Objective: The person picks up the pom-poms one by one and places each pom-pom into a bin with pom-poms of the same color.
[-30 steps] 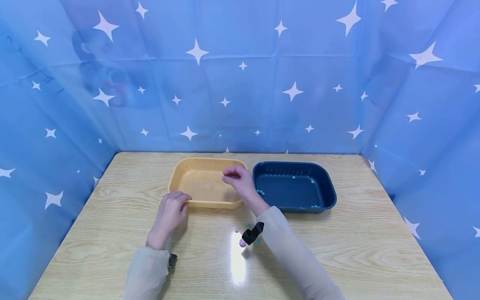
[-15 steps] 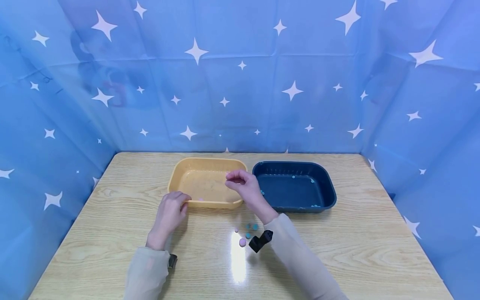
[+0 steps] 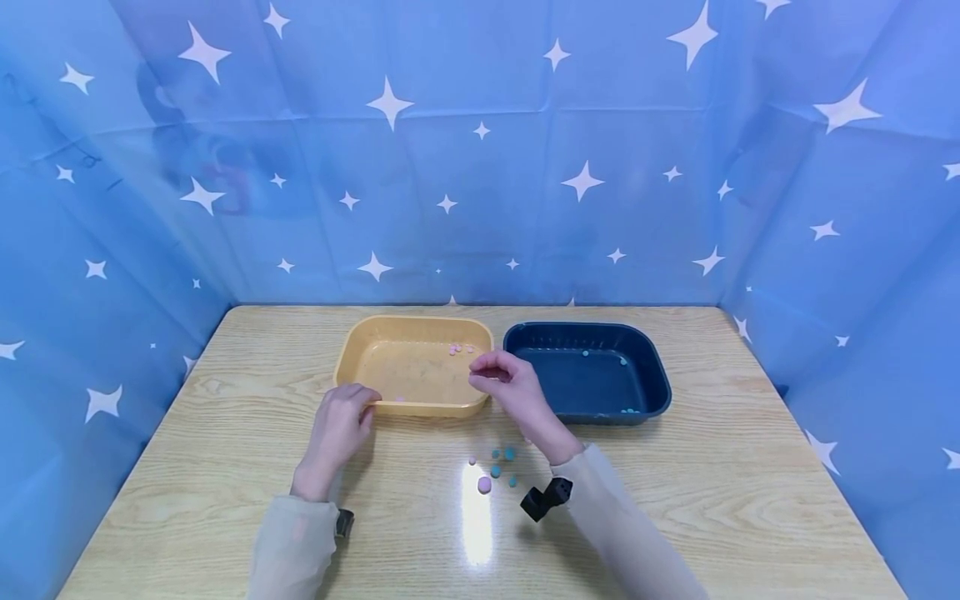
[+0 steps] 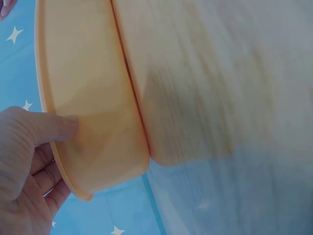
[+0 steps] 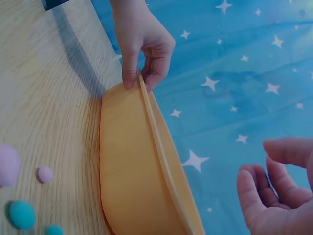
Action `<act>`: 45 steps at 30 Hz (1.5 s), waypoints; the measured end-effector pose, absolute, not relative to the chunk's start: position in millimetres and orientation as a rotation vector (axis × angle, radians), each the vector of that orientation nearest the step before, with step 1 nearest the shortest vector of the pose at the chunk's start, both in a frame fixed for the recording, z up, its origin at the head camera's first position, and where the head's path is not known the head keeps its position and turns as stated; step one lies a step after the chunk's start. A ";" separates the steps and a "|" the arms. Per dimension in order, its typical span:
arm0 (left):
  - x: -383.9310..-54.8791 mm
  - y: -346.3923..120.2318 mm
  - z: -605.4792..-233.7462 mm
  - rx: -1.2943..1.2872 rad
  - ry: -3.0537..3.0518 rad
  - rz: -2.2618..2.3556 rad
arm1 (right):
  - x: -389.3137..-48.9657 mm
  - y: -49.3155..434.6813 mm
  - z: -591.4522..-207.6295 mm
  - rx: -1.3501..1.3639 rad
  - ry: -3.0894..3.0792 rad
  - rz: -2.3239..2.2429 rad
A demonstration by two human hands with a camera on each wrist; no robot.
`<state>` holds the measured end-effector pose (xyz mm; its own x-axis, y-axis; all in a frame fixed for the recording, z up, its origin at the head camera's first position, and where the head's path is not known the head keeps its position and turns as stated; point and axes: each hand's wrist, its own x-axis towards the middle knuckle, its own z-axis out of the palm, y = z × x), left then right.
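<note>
My left hand [image 3: 343,427] grips the near left part of the rim of a yellow plastic basin [image 3: 427,409]. In the left wrist view its thumb [image 4: 61,126] presses the outer wall, with the fingers behind the rim. Several small pink balls [image 3: 453,350] lie inside, mostly at the far right. My right hand [image 3: 517,396] hovers by the basin's right end, its fingers loosely curled. A gap shows between its thumb [image 5: 288,151] and fingers in the right wrist view, with nothing held there.
A dark blue basin [image 3: 600,417] with several teal balls [image 3: 628,411] stands to the right. On the wooden table before the basins lie a larger pink ball [image 3: 484,484], a small pink ball [image 3: 472,460] and several teal balls [image 3: 495,472]. Star-printed blue cloth [image 3: 450,150] surrounds the table.
My right hand has drawn back rightward and toward me from over the yellow basin, uncovering pink balls in it and balls on the table. My left hand stays on the rim.
</note>
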<state>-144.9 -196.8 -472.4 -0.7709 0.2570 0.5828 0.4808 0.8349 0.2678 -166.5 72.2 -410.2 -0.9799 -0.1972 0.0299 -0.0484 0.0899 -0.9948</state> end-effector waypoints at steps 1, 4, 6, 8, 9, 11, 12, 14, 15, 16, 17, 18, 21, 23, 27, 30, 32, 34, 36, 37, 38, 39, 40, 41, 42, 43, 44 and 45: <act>-144.9 -196.9 -472.4 -0.541 -2.472 -0.553 | -165.6 73.8 -410.5 -0.249 2.234 -2.030; -145.0 -197.0 -472.5 -0.541 -2.468 -0.554 | -162.6 78.8 -411.1 -0.246 2.246 -2.009; -145.1 -197.3 -472.7 -0.542 -2.462 -0.554 | -161.0 82.4 -412.0 -0.252 2.255 -1.996; -145.3 -197.3 -472.8 -0.547 -2.458 -0.554 | -159.1 85.7 -412.9 -0.248 2.273 -1.982; -145.5 -197.3 -472.8 -0.549 -2.456 -0.555 | -158.1 87.2 -413.4 -0.243 2.275 -1.980; -145.7 -197.3 -473.1 -0.552 -2.454 -0.556 | -155.2 90.0 -413.6 -0.230 2.286 -1.971; -145.8 -197.3 -473.2 -0.553 -2.453 -0.556 | -153.3 91.2 -413.6 -0.218 2.289 -1.967; -145.8 -197.3 -473.6 -0.552 -2.454 -0.557 | -149.3 93.7 -413.5 -0.203 2.289 -1.958; -145.8 -197.4 -473.9 -0.552 -2.454 -0.557 | -147.5 94.9 -413.9 -0.202 2.289 -1.953; -145.7 -197.5 -474.2 -0.550 -2.455 -0.556 | -145.3 96.0 -414.0 -0.195 2.291 -1.946; -145.6 -197.6 -474.4 -0.550 -2.455 -0.555 | -143.5 97.2 -414.5 -0.191 2.291 -1.940; -145.4 -197.7 -474.6 -0.550 -2.454 -0.554 | -141.6 98.6 -414.9 -0.190 2.291 -1.937; -144.9 -197.6 -474.5 -0.553 -2.450 -0.555 | -136.8 103.0 -416.6 -0.199 2.299 -1.921; -144.7 -197.7 -474.4 -0.555 -2.446 -0.555 | -134.0 106.1 -417.5 -0.221 2.286 -1.926; -145.1 -197.9 -474.8 -0.558 -2.442 -0.554 | -129.8 111.7 -420.6 -0.259 2.276 -1.931; -145.7 -197.8 -474.8 -0.559 -2.445 -0.555 | -126.9 114.9 -423.6 -0.276 2.285 -1.934; -145.5 -197.8 -474.6 -0.556 -2.452 -0.557 | -125.1 116.7 -426.3 -0.289 2.288 -1.939; -145.4 -197.6 -474.2 -0.553 -2.459 -0.560 | -123.2 118.8 -429.0 -0.313 2.288 -1.946; -145.3 -197.6 -473.8 -0.548 -2.464 -0.561 | -121.6 120.7 -431.7 -0.331 2.292 -1.940; -145.2 -197.5 -473.5 -0.546 -2.466 -0.562 | -121.0 121.8 -433.2 -0.339 2.296 -1.933; -145.1 -197.5 -473.3 -0.545 -2.466 -0.562 | -120.3 123.1 -434.8 -0.344 2.295 -1.928; -145.2 -197.5 -473.1 -0.543 -2.467 -0.562 | -119.6 124.2 -436.4 -0.348 2.300 -1.921; -145.3 -197.3 -472.9 -0.542 -2.468 -0.563 | -119.4 125.4 -438.5 -0.346 2.304 -1.913; -145.3 -197.3 -472.7 -0.542 -2.469 -0.563 | -118.9 126.7 -440.3 -0.344 2.307 -1.909; -145.3 -197.3 -472.6 -0.543 -2.471 -0.563 | -118.6 128.1 -442.5 -0.340 2.309 -1.903; -145.3 -197.3 -472.5 -0.543 -2.473 -0.564 | -118.1 129.5 -444.6 -0.335 2.312 -1.898; -145.3 -197.3 -472.5 -0.543 -2.475 -0.566 | -117.6 130.9 -446.7 -0.327 2.316 -1.890; -145.3 -197.4 -472.5 -0.542 -2.478 -0.566 | -117.3 132.1 -448.6 -0.317 2.320 -1.883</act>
